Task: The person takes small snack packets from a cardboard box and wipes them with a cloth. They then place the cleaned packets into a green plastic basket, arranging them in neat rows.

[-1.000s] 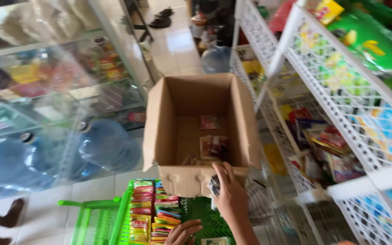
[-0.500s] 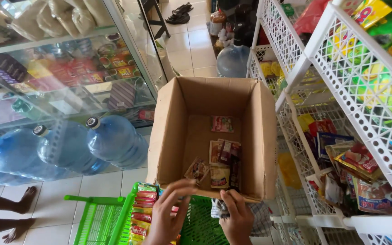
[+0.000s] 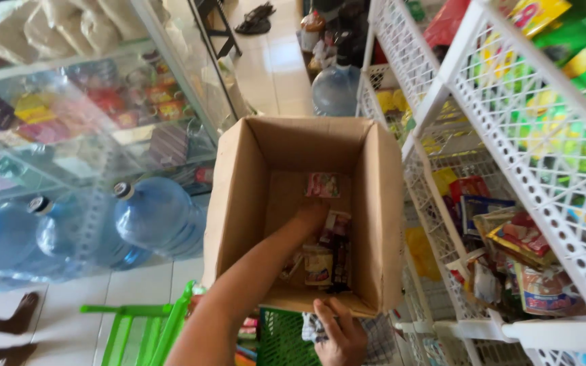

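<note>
The right hand (image 3: pixel 337 332) is closest. It holds the near bottom edge of the box (image 3: pixel 239 203), fingers curled round the cardboard. Under it sits a green basket (image 3: pixel 276 339), and a green chair (image 3: pixel 137 329) stands just to the left. The left arm goes up and over the near edge, stretched out straight. The left hand (image 3: pixel 310 217) is deep inside the box, palm down. I cannot tell if it is open or closed. Small packets (image 3: pixel 323 254) lie on the box floor right beside it, and one pink packet (image 3: pixel 323 184) lies a bit farther in. Big blue water bottles (image 3: pixel 157 217) lie left of the box. White racks (image 3: pixel 503 135) full of snacks stand to the right.
</note>
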